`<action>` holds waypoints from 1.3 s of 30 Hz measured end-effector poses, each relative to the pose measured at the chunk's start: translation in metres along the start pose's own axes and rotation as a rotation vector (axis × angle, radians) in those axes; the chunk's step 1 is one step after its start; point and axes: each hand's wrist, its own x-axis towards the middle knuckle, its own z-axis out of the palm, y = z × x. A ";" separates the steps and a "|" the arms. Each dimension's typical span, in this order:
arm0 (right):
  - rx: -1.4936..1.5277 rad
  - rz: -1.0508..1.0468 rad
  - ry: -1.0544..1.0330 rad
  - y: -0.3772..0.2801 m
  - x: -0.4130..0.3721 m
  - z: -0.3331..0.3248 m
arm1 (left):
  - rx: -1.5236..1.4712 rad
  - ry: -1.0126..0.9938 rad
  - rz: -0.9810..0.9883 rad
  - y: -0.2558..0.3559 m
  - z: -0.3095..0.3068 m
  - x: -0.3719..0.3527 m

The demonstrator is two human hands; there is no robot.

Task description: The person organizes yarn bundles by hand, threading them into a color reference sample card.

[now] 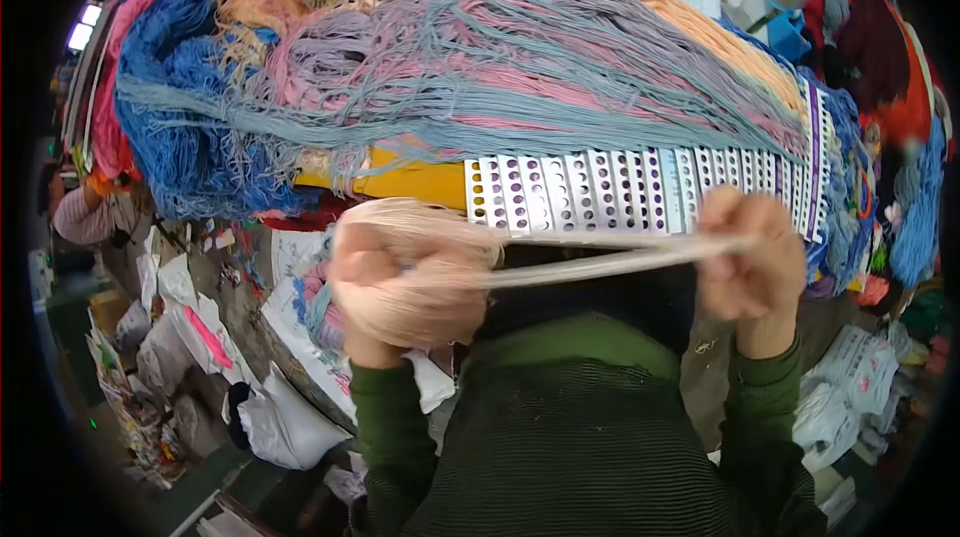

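Observation:
A thick bundle of pale peach yarn (425,307) is looped around my left hand (362,265), covering most of it. The fingers that show are curled into the loops. From this bundle a few light strands stretch taut across the front of my body to my right hand (748,262). My right hand is closed around the strands' far end, its fingers slightly smeared by motion. Just beyond both hands lies a board with rows of round holes (590,192). Long grey-blue, pink and lilac yarn (500,77) is spread over the board's far side.
Blue yarn (180,107) hangs in a heap at the left end of the table. Peach strands (700,17) run along the back right. White sacks (285,422) lie on the floor at left, with plastic bags (850,387) at right. Another person's sleeve (85,217) shows far left.

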 end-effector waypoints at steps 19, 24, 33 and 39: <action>-1.163 -0.228 0.257 0.130 0.130 -0.022 | 0.162 0.326 -0.025 0.024 -0.004 0.092; -1.637 -0.419 0.331 0.170 0.130 -0.011 | 0.662 0.240 -0.027 0.006 0.009 0.118; -1.769 -0.176 0.129 0.168 0.115 0.016 | 0.425 0.112 -0.010 0.015 0.012 0.100; -1.422 -0.228 0.126 0.162 0.116 0.001 | 0.422 0.057 0.101 -0.003 0.010 0.112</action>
